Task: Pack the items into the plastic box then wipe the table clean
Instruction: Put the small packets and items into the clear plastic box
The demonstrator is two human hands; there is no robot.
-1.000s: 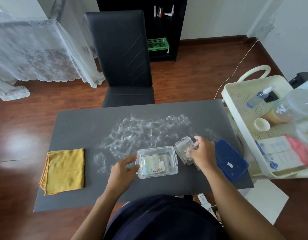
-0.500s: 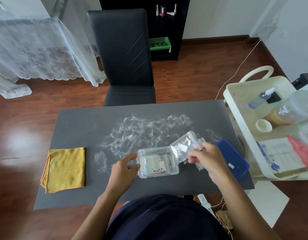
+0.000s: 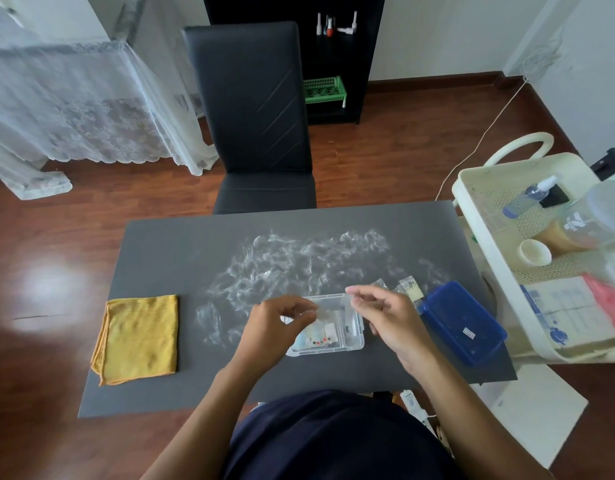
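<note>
Plastic box (image 3: 347,337) sits on the tabletop (image 3: 181,251), now under both hands: left hand (image 3: 274,327) and right hand (image 3: 389,317) have come together, pinching a clear packet (image 3: 328,308) over it, so packing continues; white smears remain unwiped.

I see the clear plastic box (image 3: 347,344) sitting open near the front edge of the dark grey surface (image 3: 167,251), with small sticker sheets lying flat inside it. A clear packet (image 3: 328,304) is held just above the box between both sets of fingers. Two more small packets (image 3: 408,287) lie flat just behind the box's right corner, beside the blue lid (image 3: 461,322). White smears (image 3: 299,261) cover the middle of the surface. A folded yellow cloth (image 3: 139,337) lies flat, well to the left.
</note>
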